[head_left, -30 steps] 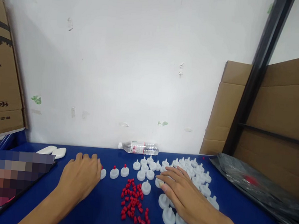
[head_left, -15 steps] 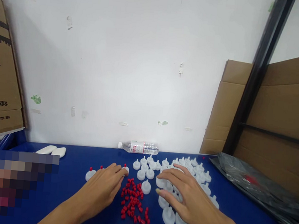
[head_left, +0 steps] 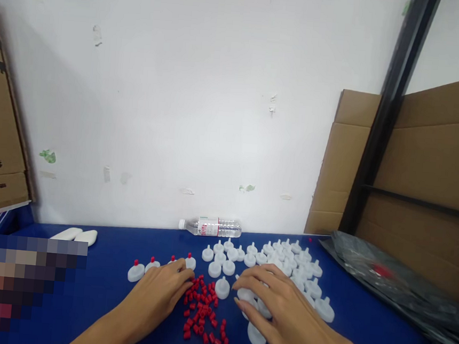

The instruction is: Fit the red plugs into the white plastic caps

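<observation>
My left hand is closed, thumb and index finger bent together at the upper left edge of a pile of small red caps. Its fingertips are partly hidden, and what they pinch does not show. Just beyond it stand several white spouted lids with red tips, one of them a capped lid. My right hand hovers low over a cluster of white spouted lids, thumb and index finger apart. A white lid shows between these two fingers. A single uncapped lid stands between the hands.
A clear plastic bottle lies against the wall at the back of the blue table. Two white objects rest at the left. Dark plastic bags and cardboard border the right side. A cardboard box stands at far left.
My left hand has drawn back from the capped lids toward the red pile, uncovering more of them. My right hand has lowered a little, its thumb and index finger closer together.
</observation>
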{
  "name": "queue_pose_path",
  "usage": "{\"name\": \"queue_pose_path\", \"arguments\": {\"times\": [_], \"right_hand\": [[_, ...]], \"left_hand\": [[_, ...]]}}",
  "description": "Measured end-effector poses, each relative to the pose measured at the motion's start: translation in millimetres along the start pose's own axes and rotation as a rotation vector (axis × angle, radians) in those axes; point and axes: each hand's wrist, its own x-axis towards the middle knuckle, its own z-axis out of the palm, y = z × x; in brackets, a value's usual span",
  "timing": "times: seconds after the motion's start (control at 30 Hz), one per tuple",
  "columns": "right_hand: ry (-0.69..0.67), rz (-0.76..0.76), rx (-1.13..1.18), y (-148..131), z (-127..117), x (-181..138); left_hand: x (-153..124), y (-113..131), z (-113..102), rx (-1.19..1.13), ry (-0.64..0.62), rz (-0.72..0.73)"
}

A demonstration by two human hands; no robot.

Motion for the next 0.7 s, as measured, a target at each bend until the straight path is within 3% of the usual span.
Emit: {"name": "queue_pose_path", "arguments": {"times": [0.7], "right_hand": [[-0.049, -0.085, -0.041, -3, -3, 1]], "left_hand": [[-8, 2, -9, -0.021, 0.043, -0.048]]}}
